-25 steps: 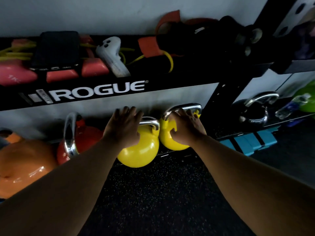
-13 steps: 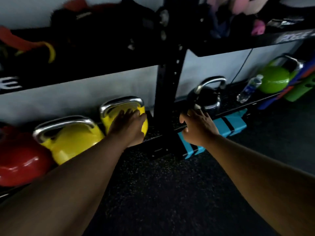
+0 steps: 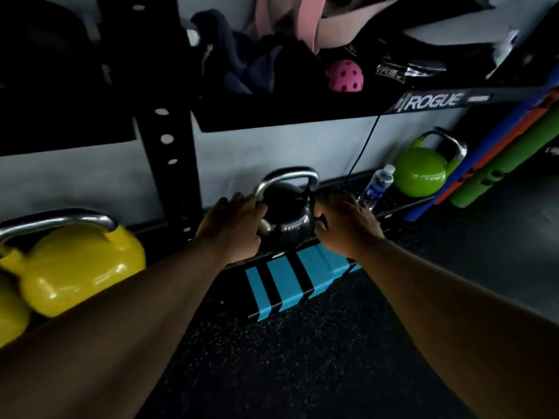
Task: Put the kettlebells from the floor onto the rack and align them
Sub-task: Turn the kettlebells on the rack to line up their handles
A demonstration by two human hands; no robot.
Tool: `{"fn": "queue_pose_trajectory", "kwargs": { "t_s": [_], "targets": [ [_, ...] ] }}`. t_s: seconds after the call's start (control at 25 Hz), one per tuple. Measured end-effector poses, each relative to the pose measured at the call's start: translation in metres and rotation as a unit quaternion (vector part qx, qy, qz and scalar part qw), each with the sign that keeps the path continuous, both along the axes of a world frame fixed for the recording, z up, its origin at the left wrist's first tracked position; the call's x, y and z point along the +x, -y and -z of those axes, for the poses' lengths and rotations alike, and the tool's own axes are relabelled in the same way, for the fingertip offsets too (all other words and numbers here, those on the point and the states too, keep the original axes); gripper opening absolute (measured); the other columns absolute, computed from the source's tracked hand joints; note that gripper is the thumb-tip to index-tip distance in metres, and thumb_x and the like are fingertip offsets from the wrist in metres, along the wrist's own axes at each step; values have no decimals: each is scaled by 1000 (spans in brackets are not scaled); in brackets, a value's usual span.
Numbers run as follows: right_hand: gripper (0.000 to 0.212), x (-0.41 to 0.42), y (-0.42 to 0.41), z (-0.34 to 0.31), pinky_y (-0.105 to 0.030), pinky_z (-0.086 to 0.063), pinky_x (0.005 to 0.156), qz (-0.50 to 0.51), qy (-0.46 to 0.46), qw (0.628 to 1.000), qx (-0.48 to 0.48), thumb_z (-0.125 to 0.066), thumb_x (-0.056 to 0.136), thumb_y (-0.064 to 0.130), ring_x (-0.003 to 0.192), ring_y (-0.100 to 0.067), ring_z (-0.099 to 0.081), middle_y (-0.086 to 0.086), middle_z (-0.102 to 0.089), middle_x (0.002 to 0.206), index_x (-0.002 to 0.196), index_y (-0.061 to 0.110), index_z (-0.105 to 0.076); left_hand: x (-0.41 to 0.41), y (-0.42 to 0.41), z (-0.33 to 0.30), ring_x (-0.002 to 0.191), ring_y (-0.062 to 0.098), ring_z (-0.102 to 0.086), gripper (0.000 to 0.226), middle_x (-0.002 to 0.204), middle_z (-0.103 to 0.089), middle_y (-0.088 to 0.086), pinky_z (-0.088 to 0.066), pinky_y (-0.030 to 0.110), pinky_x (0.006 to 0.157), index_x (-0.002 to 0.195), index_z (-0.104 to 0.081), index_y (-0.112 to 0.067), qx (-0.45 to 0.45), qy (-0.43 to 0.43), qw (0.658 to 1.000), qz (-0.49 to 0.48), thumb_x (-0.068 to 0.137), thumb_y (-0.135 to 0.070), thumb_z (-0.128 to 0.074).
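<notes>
A black kettlebell [image 3: 287,219] with a steel handle stands on the rack's bottom shelf [image 3: 396,207], just right of the black upright post [image 3: 169,152]. My left hand [image 3: 233,225] presses against its left side and my right hand [image 3: 344,222] cups its right side, fingers curved around the ball. Left of the post, a yellow kettlebell [image 3: 78,264] sits on the same low shelf, with another yellow one cut off at the left edge. A green kettlebell [image 3: 420,173] rests further right on the shelf.
A water bottle [image 3: 376,187] lies between the black and green kettlebells. A blue-and-black striped block [image 3: 290,282] sits on the floor under the shelf edge. Coloured foam pads [image 3: 496,158] lean at the far right. The upper shelf holds cloth and a pink ball [image 3: 346,75].
My view swung right along the rack. My left hand left the yellow kettlebell, and both hands have moved onto the sides of the black kettlebell.
</notes>
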State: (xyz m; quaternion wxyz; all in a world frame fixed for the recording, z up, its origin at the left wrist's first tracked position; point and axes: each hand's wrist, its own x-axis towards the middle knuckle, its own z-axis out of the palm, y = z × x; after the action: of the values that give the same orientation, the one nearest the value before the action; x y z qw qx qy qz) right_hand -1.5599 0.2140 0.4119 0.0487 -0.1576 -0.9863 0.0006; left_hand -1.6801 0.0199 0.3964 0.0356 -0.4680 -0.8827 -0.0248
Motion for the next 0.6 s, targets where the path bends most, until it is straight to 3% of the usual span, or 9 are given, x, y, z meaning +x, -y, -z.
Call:
{"fn": "queue_pose_trajectory", "kwargs": {
  "t_s": [0.12, 0.28, 0.4, 0.48, 0.6],
  "targets": [
    [29, -53, -45, 13, -42, -42, 90, -21, 2, 1000, -6, -50, 90, 37, 112, -36, -51, -12, -60, 117, 111, 18, -58, -35, -54, 7, 119, 29, -46, 49, 132, -49, 7, -42, 45, 92, 129, -47, -18, 30, -31, 999, 0, 81, -30, -55],
    [45, -111, -83, 33, -46, -45, 89, 4, -24, 998, -51, -36, 96, 50, 116, -35, -48, -15, -47, 131, 132, 23, -44, -73, -106, 24, 118, 32, -45, 46, 130, -48, 10, -42, 47, 90, 134, -41, -15, 74, 8, 993, -87, 92, -33, -47],
    [50, -138, -98, 47, -47, -45, 91, -9, -7, 997, -77, -29, 98, 53, 119, -34, -47, -15, -45, 133, 137, 24, -40, -86, -120, 43, 109, 34, -50, 38, 122, -54, 11, -44, 45, 82, 129, -42, -19, 93, 32, 990, -102, 98, -38, -33],
    [49, -148, -107, 54, -48, -46, 92, -54, 26, 994, -88, -27, 98, 53, 119, -35, -47, -15, -46, 133, 138, 27, -38, -90, -122, 57, 104, 35, -55, 37, 119, -56, 12, -46, 44, 79, 128, -39, -27, 130, 97, 979, -124, 98, -44, -27],
    [50, -150, -118, 67, -47, -51, 88, -153, 62, 981, -98, -26, 95, 51, 115, -35, -50, -15, -47, 129, 139, 29, -35, -78, -130, 75, 109, 32, -52, 41, 129, -47, 13, -45, 45, 84, 136, -31, -46, 241, 251, 912, -216, 97, -55, -20]
  ]
}}
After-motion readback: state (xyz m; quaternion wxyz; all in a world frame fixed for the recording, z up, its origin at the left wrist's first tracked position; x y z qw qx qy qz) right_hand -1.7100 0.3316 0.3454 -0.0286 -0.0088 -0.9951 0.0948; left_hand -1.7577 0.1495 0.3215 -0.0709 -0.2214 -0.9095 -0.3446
